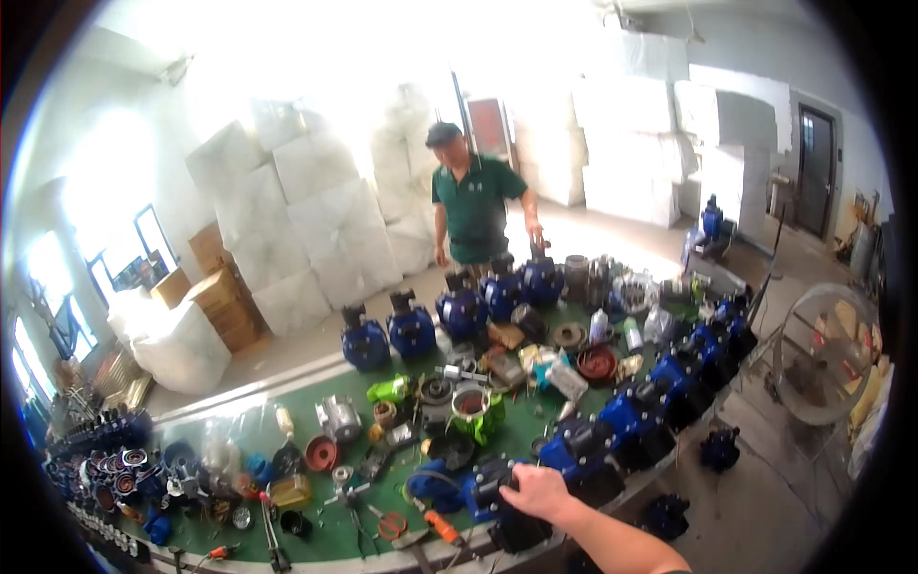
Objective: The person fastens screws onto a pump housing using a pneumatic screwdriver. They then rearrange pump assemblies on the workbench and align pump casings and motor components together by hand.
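Blue pump at bench front edge, right hand gripping it.

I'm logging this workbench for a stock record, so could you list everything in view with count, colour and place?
Blue pump units: about a dozen, blue with black tops, in rows along the far and right bench edges.
Bench: one, green top, running from lower left to upper right.
Small parts and hand tools: too many to count, mixed colours, scattered mid-bench.
Wrapped bales: many, white, stacked behind the bench.
Cardboard boxes: several, brown, at left beside the bales.
Fan: one, wire-guarded, on the right.
Co-worker: one, green shirt, behind the far row.
Right hand: resting on a blue pump unit at the near edge.
Left hand: not in view.
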Demonstrator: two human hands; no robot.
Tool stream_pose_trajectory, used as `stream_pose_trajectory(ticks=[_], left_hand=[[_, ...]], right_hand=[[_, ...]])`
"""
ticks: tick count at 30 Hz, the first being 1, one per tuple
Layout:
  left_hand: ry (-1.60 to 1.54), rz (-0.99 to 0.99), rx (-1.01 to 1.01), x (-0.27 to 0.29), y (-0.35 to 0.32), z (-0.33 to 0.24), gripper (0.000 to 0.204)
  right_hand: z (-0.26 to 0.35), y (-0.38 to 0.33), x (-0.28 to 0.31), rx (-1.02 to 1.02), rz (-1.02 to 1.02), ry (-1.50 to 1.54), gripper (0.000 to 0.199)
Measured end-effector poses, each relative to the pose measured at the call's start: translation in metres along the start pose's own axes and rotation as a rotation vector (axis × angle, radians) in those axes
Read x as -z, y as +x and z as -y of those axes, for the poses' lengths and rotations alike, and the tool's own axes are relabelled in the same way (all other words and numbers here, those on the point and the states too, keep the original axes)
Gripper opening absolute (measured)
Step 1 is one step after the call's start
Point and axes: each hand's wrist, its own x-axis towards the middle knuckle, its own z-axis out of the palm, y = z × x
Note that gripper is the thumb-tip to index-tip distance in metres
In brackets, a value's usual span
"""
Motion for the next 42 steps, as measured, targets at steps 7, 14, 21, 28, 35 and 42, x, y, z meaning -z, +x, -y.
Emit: stream_pose_trajectory(ticks=[7, 14, 21, 28, 35, 42], left_hand=[[-0.019, -0.032, 0.008, -0.032, -0.003, 0.005, 0.05], [-0.046, -0.095, 0.05, -0.056, -0.015, 0.038, 0.051], [-0.061, 0.122, 0.196, 0.005, -0.072, -0.05, 0.046], [-0.186, -0.026, 0.236, -0.034, -0.087, -0.001, 0.043], [-0.324, -0.01, 0.322, -0.027, -0.12, -0.023, 0.043], [-0.348, -0.032, 0.216, -0.087, -0.117, 0.11, 0.046]], right_hand=[[-0.012, 0.012, 0.004, 0.061, 0.289, -0.117, 0.048], [-0.003, 0.061, 0.04, 0.208, 0.574, -0.315, 0.051], [0.027, 0.13, 0.039, 0.703, 0.365, -0.512, 0.03], [0.027, 0.102, 0.033, 0.616, 0.266, -0.152, 0.033], [0.016, -0.052, -0.019, 0.538, -0.227, -0.309, 0.047], [-0.008, -0.169, -0.115, 0.165, 0.046, -0.049, 0.05]])
